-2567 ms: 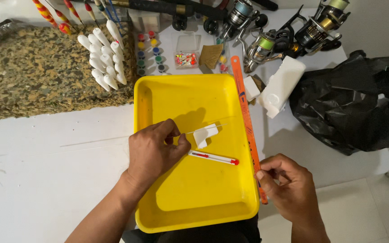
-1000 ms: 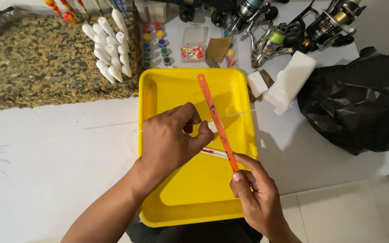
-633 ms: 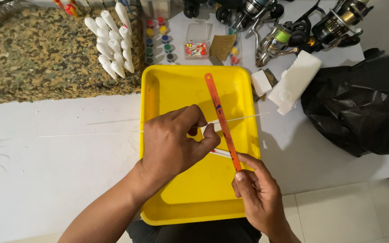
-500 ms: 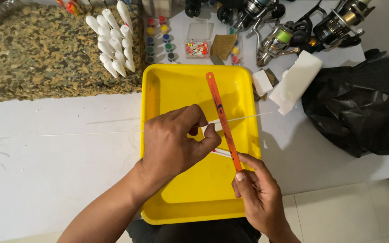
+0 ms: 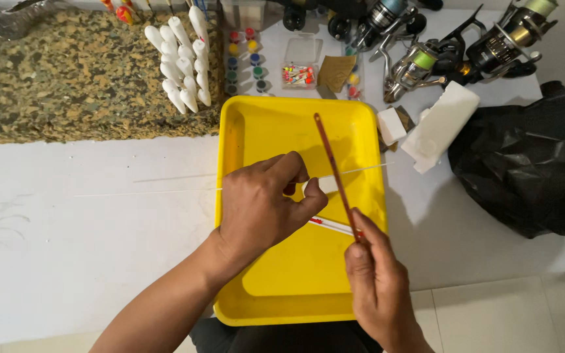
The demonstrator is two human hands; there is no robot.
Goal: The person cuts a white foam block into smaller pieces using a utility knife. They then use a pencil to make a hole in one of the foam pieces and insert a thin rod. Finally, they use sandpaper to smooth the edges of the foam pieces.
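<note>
Two hands work over the yellow tray [image 5: 276, 287] that sits on the white surface [image 5: 67, 261]. We see the left hand [image 5: 263, 206] curled over the middle of the tray, thumb and forefinger pinched on a small white float body [image 5: 327, 185] — a thin white rod [image 5: 165, 191] runs through that spot, reaching left across the surface and right past the tray's rim. The right hand [image 5: 374, 281] is closed around the lower end of a slim orange file [image 5: 335, 173], which slants up and away, its blade lying against the white piece. Just below the left fingers a red-and-white stick [image 5: 331, 225] lies on the tray floor.

Beyond the tray, near its far left corner, white tapered floats [image 5: 181, 65] stand upright on a speckled foam block [image 5: 80, 72]. Small paint pots [image 5: 243, 59] and a clear box of beads [image 5: 299, 68] sit behind the tray, fishing reels [image 5: 439, 46] farther right. White foam blocks [image 5: 439, 124] lie beside a black plastic bag [image 5: 531, 163].
</note>
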